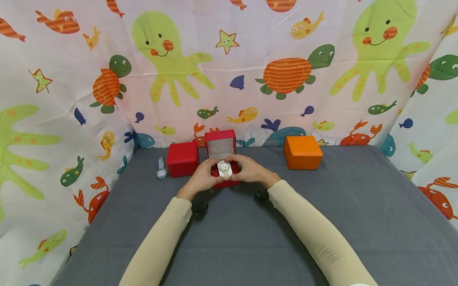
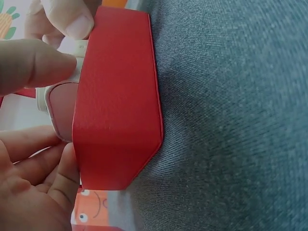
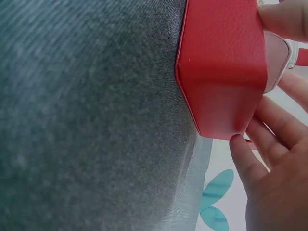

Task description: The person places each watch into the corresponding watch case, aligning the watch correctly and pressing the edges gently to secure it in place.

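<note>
A light-strapped wristwatch is wrapped around a pale cushion, which sits partly inside a red watch box with its lid raised. On the left side, my left hand holds the cushion, its thumb on the strap near the box's front rim. My right hand grips the opposite side; in the right wrist view its thumb lies at the rim and its fingers reach along the cushion and the box's side. The cushion's lower part is hidden inside the box.
Left of the opened box stands a closed red box, with a silver wristwatch lying beside it. An orange box stands at the back right of the grey cloth. A printed curtain hangs behind.
</note>
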{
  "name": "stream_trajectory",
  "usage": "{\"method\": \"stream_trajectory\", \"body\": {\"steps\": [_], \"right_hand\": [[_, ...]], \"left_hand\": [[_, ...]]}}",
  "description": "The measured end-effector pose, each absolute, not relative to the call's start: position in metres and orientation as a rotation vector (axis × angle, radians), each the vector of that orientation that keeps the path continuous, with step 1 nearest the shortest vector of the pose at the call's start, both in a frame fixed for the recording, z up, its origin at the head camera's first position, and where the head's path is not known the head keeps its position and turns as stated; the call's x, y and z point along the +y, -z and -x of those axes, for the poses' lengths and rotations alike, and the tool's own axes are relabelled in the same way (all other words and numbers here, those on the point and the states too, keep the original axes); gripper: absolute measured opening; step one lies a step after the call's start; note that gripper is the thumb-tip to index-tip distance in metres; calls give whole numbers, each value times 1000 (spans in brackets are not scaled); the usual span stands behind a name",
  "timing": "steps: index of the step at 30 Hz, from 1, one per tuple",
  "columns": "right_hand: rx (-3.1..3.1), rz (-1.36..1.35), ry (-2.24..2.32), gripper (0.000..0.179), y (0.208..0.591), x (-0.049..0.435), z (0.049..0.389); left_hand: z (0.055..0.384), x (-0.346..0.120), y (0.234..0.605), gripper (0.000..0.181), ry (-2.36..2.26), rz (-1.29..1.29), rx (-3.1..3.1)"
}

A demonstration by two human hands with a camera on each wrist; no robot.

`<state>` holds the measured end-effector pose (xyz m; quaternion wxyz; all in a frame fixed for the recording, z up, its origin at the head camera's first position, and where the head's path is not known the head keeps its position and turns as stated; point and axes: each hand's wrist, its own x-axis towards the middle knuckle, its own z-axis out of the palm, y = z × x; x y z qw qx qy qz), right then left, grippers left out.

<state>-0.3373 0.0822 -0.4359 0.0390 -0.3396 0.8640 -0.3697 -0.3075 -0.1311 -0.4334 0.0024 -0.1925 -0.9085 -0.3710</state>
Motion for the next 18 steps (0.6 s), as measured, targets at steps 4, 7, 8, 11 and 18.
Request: {"method": "stream_trajectory", "body": {"steps": [4,7,8,11,18], "right_hand": [[2662,1017,1107,57,434,81,338],[2678,1010,1089,56,433,79,339],[2682,1009,1080,56,432,79,339],[2690,1004,1062,55,432,78,339],[2725,1042,1054,50,437,77,340]], "left_hand": [[308,-131,432,63,1199,572,-2851],[308,-130,431,62,1221,537,-2850],[308,-130,431,62,1222,528,-2850],[309,-128,432,61,1212,501,-2851],[312,-119,432,62,1200,364,-2852]]}}
